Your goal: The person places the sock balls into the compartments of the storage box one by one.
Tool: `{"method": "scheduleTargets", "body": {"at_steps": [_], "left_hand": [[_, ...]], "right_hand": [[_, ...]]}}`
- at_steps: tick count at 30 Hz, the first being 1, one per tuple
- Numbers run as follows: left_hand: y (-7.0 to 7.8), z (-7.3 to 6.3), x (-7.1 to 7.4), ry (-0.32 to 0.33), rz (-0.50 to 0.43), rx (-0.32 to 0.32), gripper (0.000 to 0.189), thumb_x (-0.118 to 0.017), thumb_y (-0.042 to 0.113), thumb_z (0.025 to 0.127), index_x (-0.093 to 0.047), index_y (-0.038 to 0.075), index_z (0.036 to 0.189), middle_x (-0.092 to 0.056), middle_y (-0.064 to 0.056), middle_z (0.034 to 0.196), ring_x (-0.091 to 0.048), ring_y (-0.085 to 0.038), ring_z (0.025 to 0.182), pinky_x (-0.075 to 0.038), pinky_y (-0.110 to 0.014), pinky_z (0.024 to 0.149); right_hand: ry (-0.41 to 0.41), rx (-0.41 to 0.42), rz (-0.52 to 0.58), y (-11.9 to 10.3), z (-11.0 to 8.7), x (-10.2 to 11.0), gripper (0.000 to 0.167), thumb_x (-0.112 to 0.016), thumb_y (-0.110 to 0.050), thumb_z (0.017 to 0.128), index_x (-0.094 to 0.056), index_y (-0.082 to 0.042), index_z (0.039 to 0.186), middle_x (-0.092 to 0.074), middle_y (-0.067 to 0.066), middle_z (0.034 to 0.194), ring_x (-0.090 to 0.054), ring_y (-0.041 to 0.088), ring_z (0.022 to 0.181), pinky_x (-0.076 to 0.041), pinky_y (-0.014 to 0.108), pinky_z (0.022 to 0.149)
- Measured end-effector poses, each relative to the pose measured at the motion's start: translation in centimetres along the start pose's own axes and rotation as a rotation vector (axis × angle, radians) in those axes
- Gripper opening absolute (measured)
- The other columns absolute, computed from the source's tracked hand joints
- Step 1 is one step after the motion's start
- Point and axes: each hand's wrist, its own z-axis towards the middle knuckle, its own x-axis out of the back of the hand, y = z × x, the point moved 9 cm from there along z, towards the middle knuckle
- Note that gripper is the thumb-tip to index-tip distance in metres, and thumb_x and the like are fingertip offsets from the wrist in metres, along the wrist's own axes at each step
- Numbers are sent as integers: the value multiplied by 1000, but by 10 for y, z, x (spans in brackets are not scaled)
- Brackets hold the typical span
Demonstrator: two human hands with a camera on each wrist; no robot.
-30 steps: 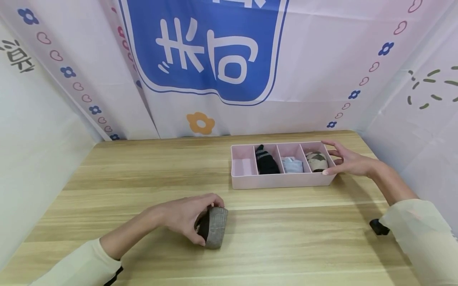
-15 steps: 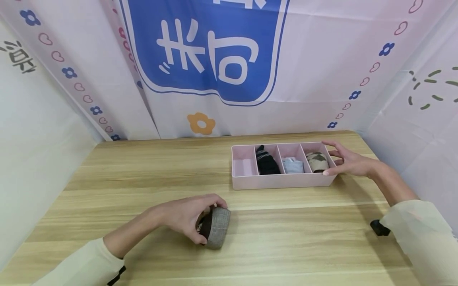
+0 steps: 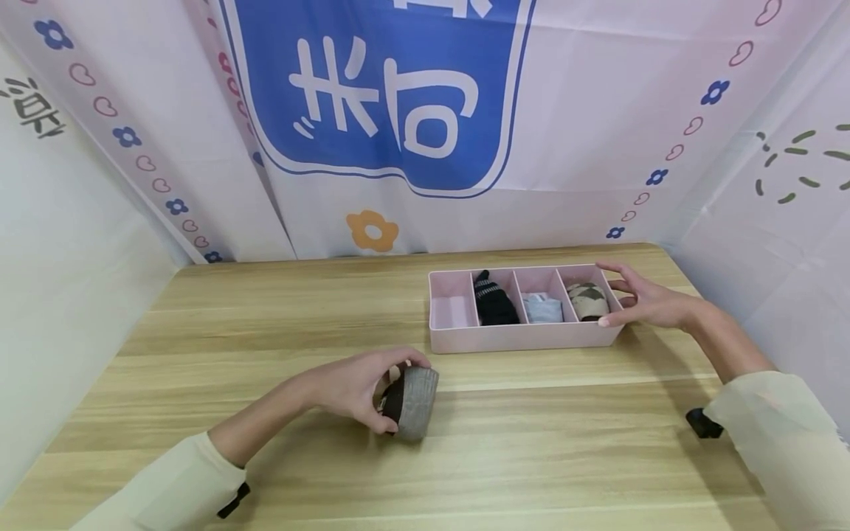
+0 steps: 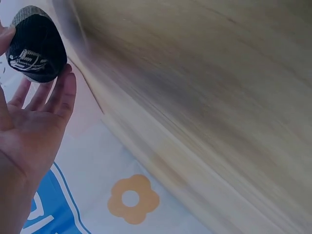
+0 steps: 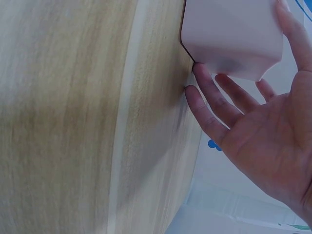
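My left hand (image 3: 355, 385) holds a rolled sock (image 3: 420, 404), grey at the cuff and dark inside, above the table. In the left wrist view the sock (image 4: 38, 46) sits between thumb and fingertips, its dark side with white marks showing. My right hand (image 3: 654, 299) grips the right end of a pink divided box (image 3: 518, 340), thumb at the front corner and fingers at the far side. From left to right, the box's compartments hold nothing, a black sock (image 3: 496, 304), a pale blue sock (image 3: 543, 308) and a camouflage-like patterned sock (image 3: 589, 302).
The wooden table (image 3: 265, 317) ends at a printed cloth backdrop (image 3: 571, 147), with white cloth sides at left and right. A black wrist device (image 3: 704, 423) shows by the right sleeve.
My left hand has carried the rolled sock slightly to the right and away from me, toward the box. The right hand and the box have stayed in place.
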Motion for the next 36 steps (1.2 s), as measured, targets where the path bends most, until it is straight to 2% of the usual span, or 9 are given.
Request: {"method": "scheduleTargets", "body": {"at_steps": [6, 12, 16, 26, 33, 36], "left_hand": [[5, 8, 9, 58, 41, -39, 80, -84, 20, 77, -45, 6, 147, -58, -3, 128, -55, -22, 114, -55, -35, 89], [9, 15, 17, 143, 67, -94, 82, -84, 20, 75, -46, 3, 146, -58, -6, 133, -55, -24, 113, -54, -41, 86], [8, 18, 22, 185, 49, -79, 81, -85, 18, 74, -47, 2, 145, -59, -7, 131, -56, -26, 113, -54, -44, 87], [9, 23, 38, 308, 25, -89, 83, -87, 13, 71, -48, 1, 144, -60, -10, 130, -58, -27, 113, -55, -49, 86], [6, 26, 57, 426, -26, -81, 82, -87, 9, 70, -50, -1, 143, -62, -16, 128, -60, -31, 110, -54, -43, 85], [2, 28, 65, 471, -36, -66, 80, -87, 9, 70, -51, -1, 141, -63, -16, 126, -60, -31, 109, -54, -45, 85]], "right_hand": [[1, 3, -1, -1, -2, 0, 104, -75, -17, 92, -1, -13, 164, -9, 44, 161, -20, 68, 142, -28, 70, 113], [-2, 6, -2, 1, 0, 0, 104, -75, -14, 92, -1, -11, 164, -11, 45, 160, -25, 68, 141, -31, 69, 112], [0, 4, -2, 1, 1, 0, 104, -75, -14, 92, 0, -11, 164, -12, 44, 160, -27, 67, 140, -34, 68, 112], [0, 11, -6, 0, 0, 0, 103, -75, -14, 92, -1, -11, 164, -12, 45, 160, -27, 67, 141, -34, 67, 111], [-2, 2, 8, 1, 0, 1, 104, -76, -15, 92, -1, -13, 164, -10, 43, 161, -22, 67, 142, -30, 69, 113], [-4, 4, 15, 2, 0, 1, 104, -75, -14, 92, -1, -12, 164, -11, 43, 161, -22, 67, 142, -30, 69, 113]]}}
